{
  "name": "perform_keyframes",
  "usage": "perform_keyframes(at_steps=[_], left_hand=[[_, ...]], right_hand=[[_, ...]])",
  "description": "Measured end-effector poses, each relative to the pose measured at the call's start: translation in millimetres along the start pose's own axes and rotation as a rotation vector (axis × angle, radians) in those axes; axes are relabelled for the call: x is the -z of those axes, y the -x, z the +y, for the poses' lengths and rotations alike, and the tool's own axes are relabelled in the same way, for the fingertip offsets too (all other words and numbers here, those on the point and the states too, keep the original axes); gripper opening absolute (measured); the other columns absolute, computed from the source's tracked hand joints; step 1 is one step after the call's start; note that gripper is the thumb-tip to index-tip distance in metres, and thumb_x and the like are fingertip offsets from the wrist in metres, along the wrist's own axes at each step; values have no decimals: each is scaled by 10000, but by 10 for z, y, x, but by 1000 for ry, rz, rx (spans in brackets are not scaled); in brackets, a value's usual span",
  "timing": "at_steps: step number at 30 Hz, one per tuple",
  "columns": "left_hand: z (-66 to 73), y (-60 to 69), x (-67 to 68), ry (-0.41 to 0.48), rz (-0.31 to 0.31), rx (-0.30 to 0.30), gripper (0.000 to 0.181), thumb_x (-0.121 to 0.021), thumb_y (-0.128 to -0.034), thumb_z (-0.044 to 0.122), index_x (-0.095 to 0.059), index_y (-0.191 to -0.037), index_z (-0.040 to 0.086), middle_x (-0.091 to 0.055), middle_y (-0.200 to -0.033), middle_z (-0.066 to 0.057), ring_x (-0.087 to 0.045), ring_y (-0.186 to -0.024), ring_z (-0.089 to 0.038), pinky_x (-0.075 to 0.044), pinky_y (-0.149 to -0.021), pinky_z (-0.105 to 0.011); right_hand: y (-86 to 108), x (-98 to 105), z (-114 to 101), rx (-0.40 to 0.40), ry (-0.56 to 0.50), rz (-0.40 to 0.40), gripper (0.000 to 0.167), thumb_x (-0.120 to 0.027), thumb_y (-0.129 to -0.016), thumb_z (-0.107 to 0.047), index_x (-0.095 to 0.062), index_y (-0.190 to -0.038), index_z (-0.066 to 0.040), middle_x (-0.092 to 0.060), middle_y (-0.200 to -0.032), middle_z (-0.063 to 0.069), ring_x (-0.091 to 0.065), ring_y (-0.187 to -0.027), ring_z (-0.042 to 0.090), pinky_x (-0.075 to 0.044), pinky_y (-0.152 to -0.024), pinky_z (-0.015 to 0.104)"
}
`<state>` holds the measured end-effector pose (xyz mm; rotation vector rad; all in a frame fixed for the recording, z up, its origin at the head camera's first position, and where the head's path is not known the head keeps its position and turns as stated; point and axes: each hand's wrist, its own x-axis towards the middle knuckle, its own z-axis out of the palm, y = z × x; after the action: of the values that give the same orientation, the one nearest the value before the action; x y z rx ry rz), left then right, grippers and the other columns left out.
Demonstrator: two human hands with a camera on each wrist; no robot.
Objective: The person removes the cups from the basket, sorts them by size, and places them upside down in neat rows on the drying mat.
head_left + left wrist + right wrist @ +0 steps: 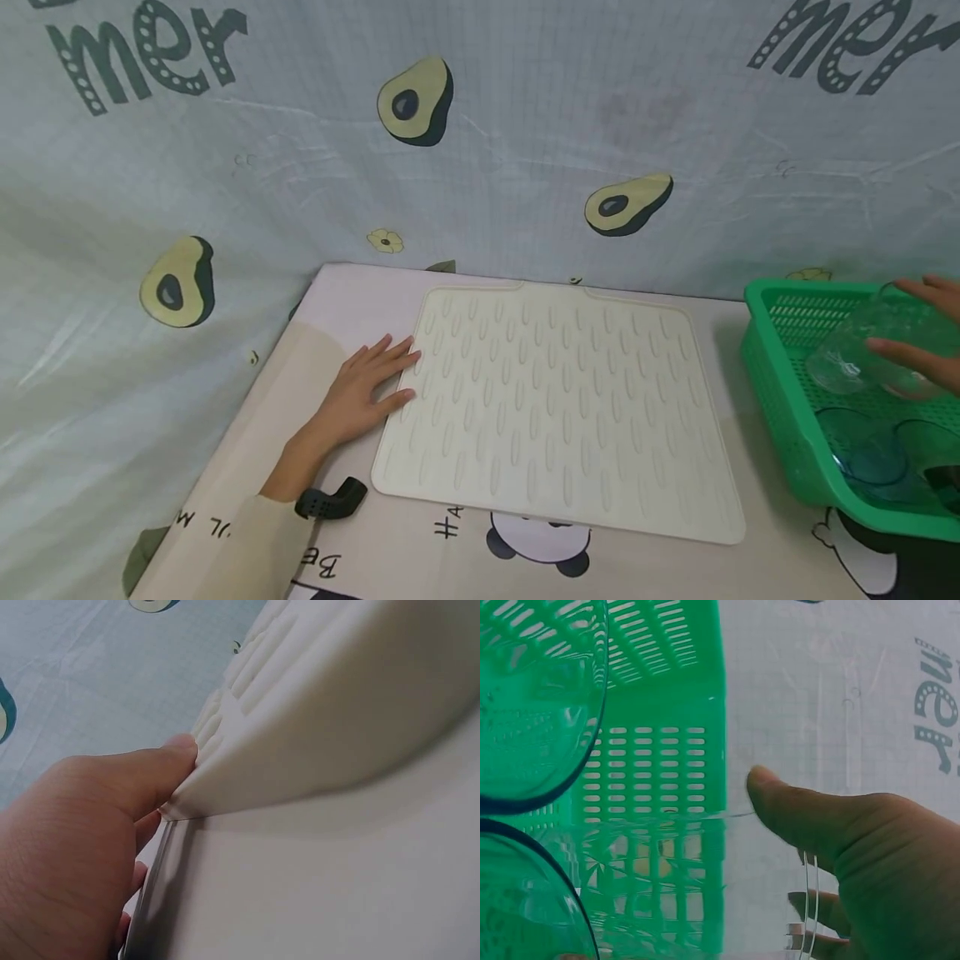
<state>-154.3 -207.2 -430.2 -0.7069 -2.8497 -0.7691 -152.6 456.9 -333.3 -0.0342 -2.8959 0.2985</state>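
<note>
A cream mat with raised oval ridges lies flat on the table. My left hand rests at its left edge, fingers spread and nearly straight. In the left wrist view, the thumb touches the mat's edge. At the far right, my right hand holds a clear glass vessel over the green basket, thumb on one side and fingers on the other. Part of that hand is cut off by the frame. Bluish clear glassware with round rims sits in the basket.
The patterned table cover shows panda prints and lettering. Behind the table hangs a pale curtain with avocado prints. A dark object shows at the right frame edge, by the basket.
</note>
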Motion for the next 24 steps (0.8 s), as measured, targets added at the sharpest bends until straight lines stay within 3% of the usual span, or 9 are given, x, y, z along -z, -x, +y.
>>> perform_keyframes(at_steps=[4, 9, 12, 16, 18, 21, 24], left_hand=[[15, -6, 16, 5, -14, 2, 580, -678, -870, 309, -520, -1380, 85, -391, -1483, -102, -216, -1411, -333, -101, -1135, -509], [-2, 15, 5, 18, -20, 18, 578, -680, -872, 303, -518, -1382, 84, -388, -1485, -104, -213, -1411, -336, -99, -1136, -507], [-18, 18, -3, 31, -20, 22, 571, -682, -872, 291, -522, -1377, 77, -391, -1482, -110, -216, -1409, -340, -99, -1137, -507], [-4, 14, 5, 61, -35, 35, 568, -691, -867, 282, -530, -1367, 65, -393, -1477, -127, -217, -1406, -354, -100, -1133, -522], [25, 7, 29, 63, -49, 50, 576, -691, -867, 297, -527, -1372, 73, -385, -1483, -126, -210, -1408, -358, -107, -1127, -541], [103, -35, 90, 67, -57, 59, 597, -696, -863, 324, -520, -1383, 90, -372, -1494, -114, -204, -1410, -359, -137, -1109, -579], [210, -109, 173, 88, -46, 38, 611, -697, -866, 341, -507, -1398, 109, -358, -1507, -93, -200, -1414, -347, -168, -1087, -609]], right_hand=[[0, 30, -39, 26, 6, -14, 925, -621, -887, -503, -119, -1533, -72, 39, -1559, 241, 43, -1409, 430, -35, -1054, 681], [-54, 80, -117, 84, 54, 18, 881, -598, -896, -527, -167, -1534, -98, -201, -1474, 344, -216, -1299, 546, -201, -968, 713], [-138, -50, 87, 67, 67, 25, 915, -659, -845, -541, -218, -1526, -119, -294, -1396, 361, -292, -1194, 567, -249, -885, 723], [-274, -362, 600, 22, 30, -7, 991, -754, -760, -526, -257, -1518, -124, -271, -1420, 344, -287, -1150, 571, -261, -817, 729], [-299, -430, 708, 16, 1, -8, 990, -765, -751, -517, -275, -1513, -118, -265, -1438, 336, -290, -1160, 574, -268, -790, 734], [-213, -332, 516, -8, -53, 27, 924, -752, -790, -463, -299, -1502, -87, -255, -1473, 317, -303, -1209, 578, -297, -778, 737], [-33, -31, 18, -49, -99, 61, 835, -720, -843, -395, -319, -1482, -36, -241, -1488, 310, -299, -1225, 593, -310, -789, 735]])
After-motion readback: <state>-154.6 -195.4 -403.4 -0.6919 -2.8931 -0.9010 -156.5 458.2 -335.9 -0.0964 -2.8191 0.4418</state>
